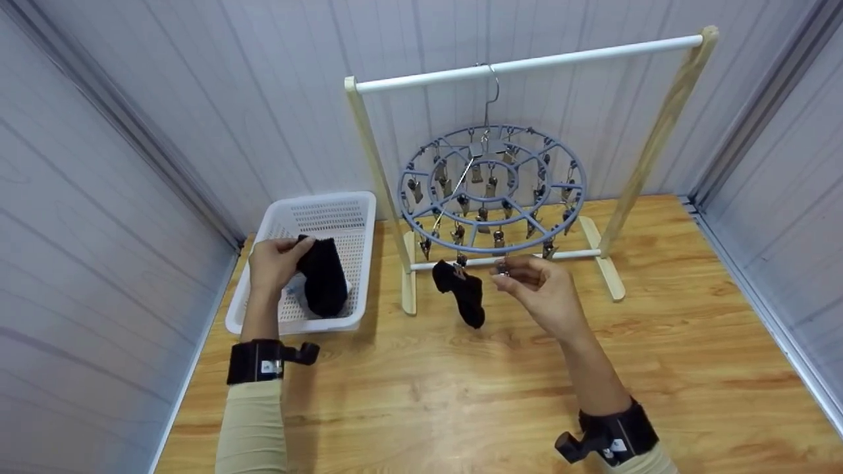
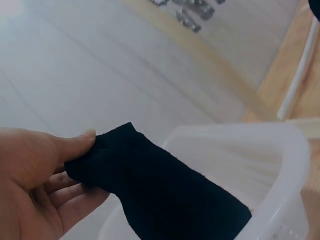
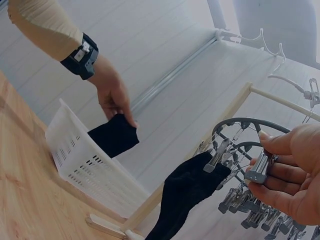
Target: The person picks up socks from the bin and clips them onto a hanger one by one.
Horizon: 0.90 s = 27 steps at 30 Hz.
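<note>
My left hand (image 1: 275, 264) pinches a black sock (image 1: 324, 280) by its cuff, and the sock hangs over the white plastic basket (image 1: 366, 263). In the left wrist view the sock (image 2: 165, 185) droops from between thumb and fingers. My right hand (image 1: 543, 293) holds a metal clip (image 3: 258, 170) between thumb and fingers at the front of the round grey-blue clip hanger (image 1: 494, 249). Just left of that hand, a second black sock (image 1: 466, 296) hangs from another clip of the hanger.
The hanger hooks over the white bar (image 1: 593, 54) of a wooden-ended rack (image 1: 658, 138). Several metal clips dangle from its rings. Panelled walls (image 1: 276, 99) stand behind and on both sides. Wood-look flooring (image 1: 408, 408) lies in front of the basket and rack.
</note>
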### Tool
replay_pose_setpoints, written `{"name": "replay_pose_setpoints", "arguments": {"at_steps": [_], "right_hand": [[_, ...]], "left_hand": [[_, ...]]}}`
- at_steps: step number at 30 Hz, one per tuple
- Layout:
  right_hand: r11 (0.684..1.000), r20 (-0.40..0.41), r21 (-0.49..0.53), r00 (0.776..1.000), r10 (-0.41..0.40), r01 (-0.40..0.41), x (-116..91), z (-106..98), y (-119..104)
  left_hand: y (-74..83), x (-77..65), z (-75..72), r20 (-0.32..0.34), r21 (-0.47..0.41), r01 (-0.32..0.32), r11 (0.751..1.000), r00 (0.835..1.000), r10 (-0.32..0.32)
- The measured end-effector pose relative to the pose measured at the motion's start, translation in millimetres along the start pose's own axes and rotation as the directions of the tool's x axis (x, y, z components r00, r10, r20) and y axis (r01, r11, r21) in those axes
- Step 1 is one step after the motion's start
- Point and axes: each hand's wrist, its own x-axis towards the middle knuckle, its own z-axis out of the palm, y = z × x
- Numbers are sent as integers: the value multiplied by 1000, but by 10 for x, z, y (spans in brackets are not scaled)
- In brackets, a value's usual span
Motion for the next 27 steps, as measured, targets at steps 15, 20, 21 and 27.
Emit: {"name": "replay_pose_setpoints", "arguments": {"at_steps": [15, 20, 21, 27], "right_hand": [[1000, 31, 15, 999, -9, 8, 28, -139, 22], [1000, 27, 17, 1000, 0, 0, 26, -142, 15], [1000, 26, 17, 1000, 0, 0, 27, -143, 13], [1000, 28, 15, 1000, -4, 3, 24, -144, 18]], "left_hand": [[615, -600, 173, -103, -49, -290, 956, 953, 284], [770, -786, 213, -125, -45, -400, 915, 911, 392], [787, -823, 220, -137, -56, -416, 908, 904, 406], [805, -1067, 303, -220, -140, -449, 883, 883, 414]]}}
